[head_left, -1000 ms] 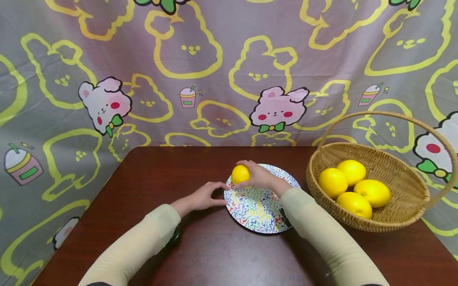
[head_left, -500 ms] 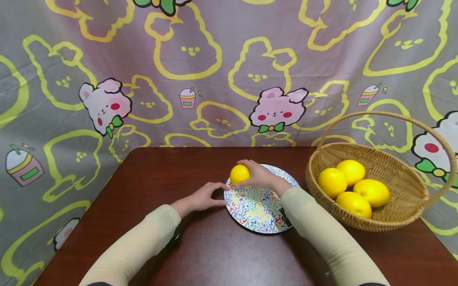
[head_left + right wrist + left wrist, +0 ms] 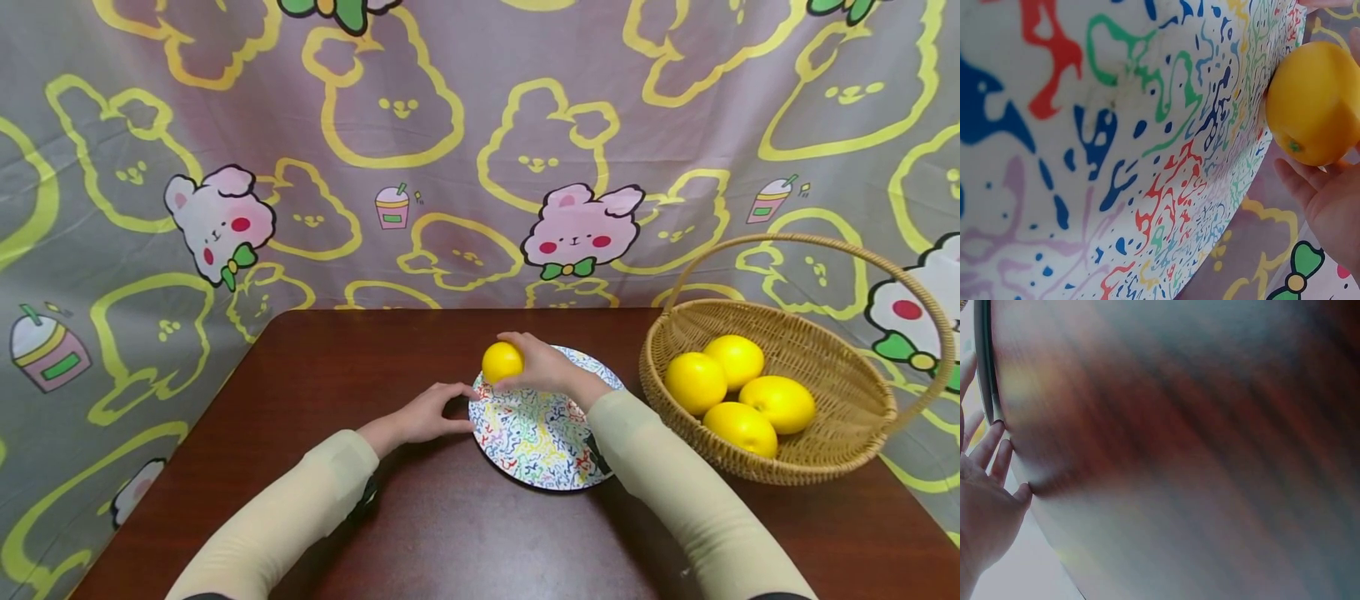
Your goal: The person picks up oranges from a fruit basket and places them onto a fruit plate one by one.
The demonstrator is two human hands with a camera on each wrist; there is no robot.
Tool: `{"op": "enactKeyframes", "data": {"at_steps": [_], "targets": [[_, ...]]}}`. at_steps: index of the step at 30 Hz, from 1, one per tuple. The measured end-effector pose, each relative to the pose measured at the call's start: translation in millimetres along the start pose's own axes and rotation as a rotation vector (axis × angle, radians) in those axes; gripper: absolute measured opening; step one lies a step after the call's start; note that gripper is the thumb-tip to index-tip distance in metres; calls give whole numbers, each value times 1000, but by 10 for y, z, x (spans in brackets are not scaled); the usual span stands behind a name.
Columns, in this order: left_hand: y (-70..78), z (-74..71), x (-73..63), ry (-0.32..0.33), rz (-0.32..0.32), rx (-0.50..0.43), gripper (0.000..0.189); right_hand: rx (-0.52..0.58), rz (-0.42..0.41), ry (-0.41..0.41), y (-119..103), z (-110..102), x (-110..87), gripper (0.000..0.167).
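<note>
A round yellow fruit (image 3: 502, 363) with a small green stem spot is held in the fingers and thumb of my right hand (image 3: 536, 364). It sits over the far left edge of a round, flat plate (image 3: 540, 442) with a white face and multicoloured squiggles. In the right wrist view the fruit (image 3: 1313, 103) overlaps the patterned surface (image 3: 1116, 156) near its edge. My left hand (image 3: 429, 412) rests at the plate's left rim, thumb and fingers spread apart. The left wrist view shows its fingers (image 3: 999, 459) beside the plate's dark edge (image 3: 985, 362).
A wicker basket (image 3: 840, 392) with a tall handle stands at the right of the brown table (image 3: 360, 358). It holds several yellow fruits (image 3: 777, 404). A patterned cloth (image 3: 465, 100) hangs behind the table. The right forearm passes between plate and basket.
My right hand has raised the yellow fruit very slightly and shifted a touch left. The left hand and the plate stay put.
</note>
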State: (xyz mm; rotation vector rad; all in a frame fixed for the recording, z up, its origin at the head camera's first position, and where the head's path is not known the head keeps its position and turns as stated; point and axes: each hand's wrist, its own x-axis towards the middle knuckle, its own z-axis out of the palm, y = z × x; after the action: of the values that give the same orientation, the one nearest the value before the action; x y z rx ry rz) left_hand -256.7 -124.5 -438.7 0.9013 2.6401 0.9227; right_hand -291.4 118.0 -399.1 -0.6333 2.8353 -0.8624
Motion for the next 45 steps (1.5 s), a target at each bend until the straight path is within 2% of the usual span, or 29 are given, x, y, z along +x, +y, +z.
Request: {"op": "enactKeyframes", "data": {"at_steps": [12,23,28,34,45], "targets": [[-2,5,2,-2,1,19,46,11,-13,24,-13,-44,-20,90],[-21,7,-15,8,-10,25,46,-23,1,50,-54,-218,-62,91],[-35,18,-10,6,-8,16,46,14,8,66,-91,-312,-127,86],[-42,19,-5,2,-10,15,46,7,-13,98,-126,-382,-190,79],[7,2,5,3,-18,14,45,28,-25,132,-236,-524,-298,72]]}}
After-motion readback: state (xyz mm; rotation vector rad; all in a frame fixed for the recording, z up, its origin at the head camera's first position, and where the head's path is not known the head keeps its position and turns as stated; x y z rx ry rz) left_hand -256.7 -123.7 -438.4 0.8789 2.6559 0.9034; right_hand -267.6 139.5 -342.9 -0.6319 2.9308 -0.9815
